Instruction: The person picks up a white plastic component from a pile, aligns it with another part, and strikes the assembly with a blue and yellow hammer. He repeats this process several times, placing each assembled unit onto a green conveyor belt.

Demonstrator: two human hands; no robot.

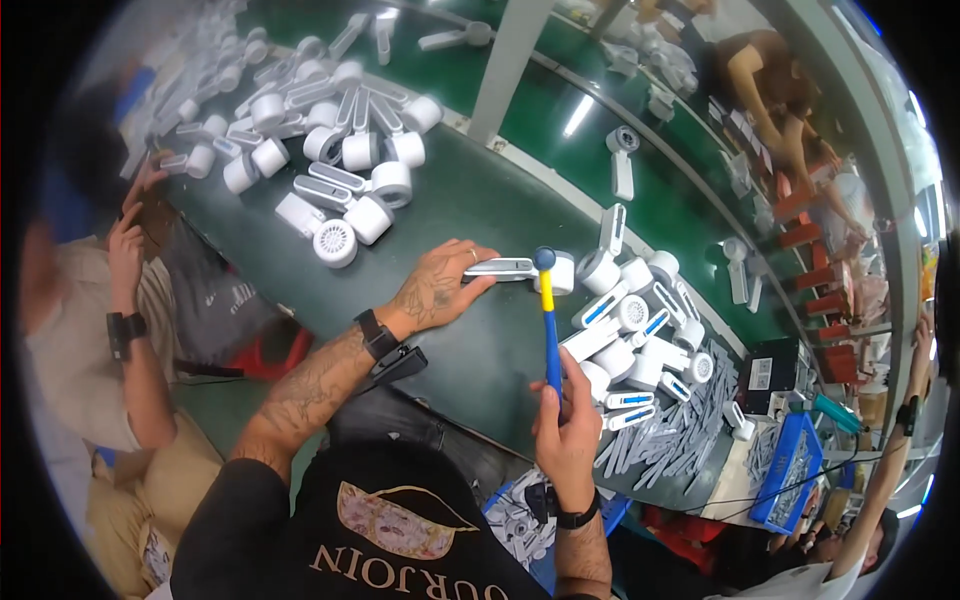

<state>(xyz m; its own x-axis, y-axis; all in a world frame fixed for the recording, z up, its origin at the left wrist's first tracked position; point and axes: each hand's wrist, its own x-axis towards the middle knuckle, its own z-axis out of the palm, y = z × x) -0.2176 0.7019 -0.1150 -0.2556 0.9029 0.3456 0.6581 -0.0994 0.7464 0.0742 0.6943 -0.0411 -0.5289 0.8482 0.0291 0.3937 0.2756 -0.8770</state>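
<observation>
My left hand [437,290] is closed around the handle of a white handheld fan [560,272], which looks to lie flat on the dark green bench. Its round head points right, and a grey strip runs along the handle. In my right hand [570,425] is a small mallet [549,335] with a blue and yellow handle and a round dark blue head. The mallet's head overlaps the joint between the fan's handle and its head; I cannot tell whether they touch. Right of the mallet lies a heap of white fans [633,313], some with blue strips in their handles.
Loose grey strips [665,430] lie piled at the bench's right end, near a blue bin [790,470]. More white fans [360,150] are heaped at the far left. Beyond a grey post [508,70] runs a green conveyor [570,150]. A co-worker's hand [125,245] is at left.
</observation>
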